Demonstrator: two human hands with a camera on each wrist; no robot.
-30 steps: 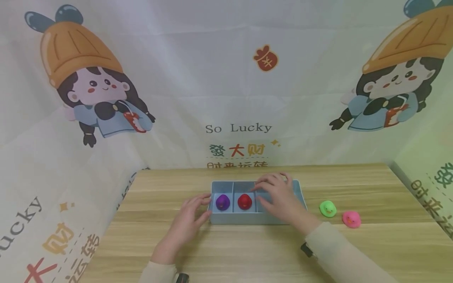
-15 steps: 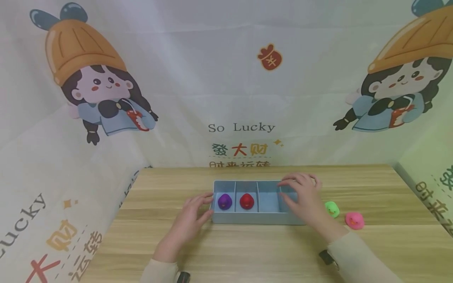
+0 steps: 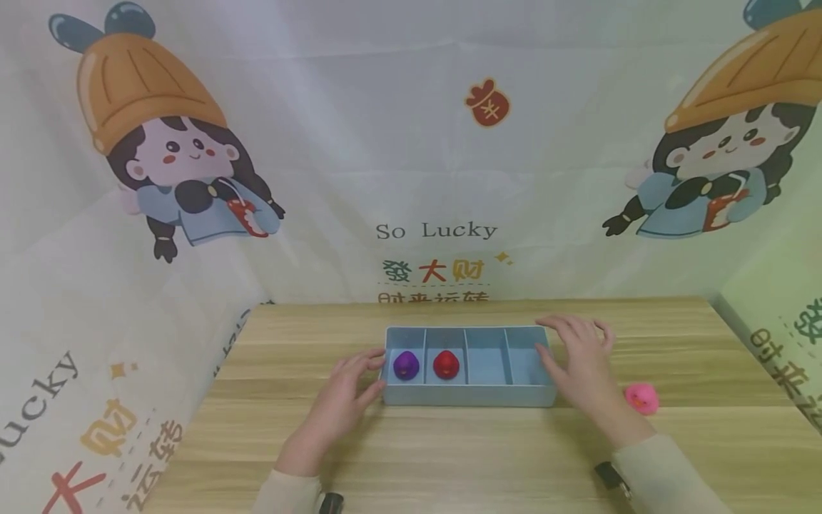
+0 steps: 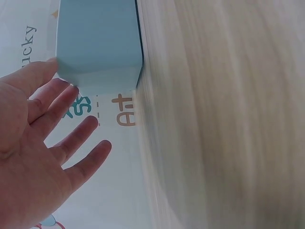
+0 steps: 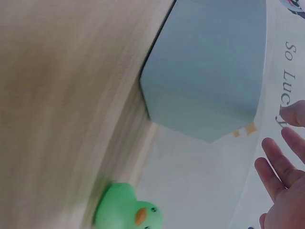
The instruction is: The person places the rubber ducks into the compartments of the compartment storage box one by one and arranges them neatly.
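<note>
A blue-grey box (image 3: 469, 395) with a row of compartments stands on the wooden table. The purple toy duck (image 3: 406, 365) sits in its leftmost compartment, the red toy duck (image 3: 446, 365) in the one beside it. My left hand (image 3: 340, 392) is at the box's left end, thumb and fingertips against the rim, other fingers loosely extended in the left wrist view. Over the right end hovers my right hand (image 3: 581, 368), fingers relaxed and holding nothing. A green toy duck (image 5: 124, 207) stands beside that end in the right wrist view; the hand hides it in the head view.
To the right of my right wrist lies a pink toy duck (image 3: 641, 398) on the table (image 3: 462, 457). A white printed cloth (image 3: 321, 178) hangs behind and at both sides of the table. Two compartments at the right of the box hold nothing.
My right hand has moved right, from over the box's middle compartments to its right end, now covering the green duck in the head view. The left hand has stayed at the left end.
</note>
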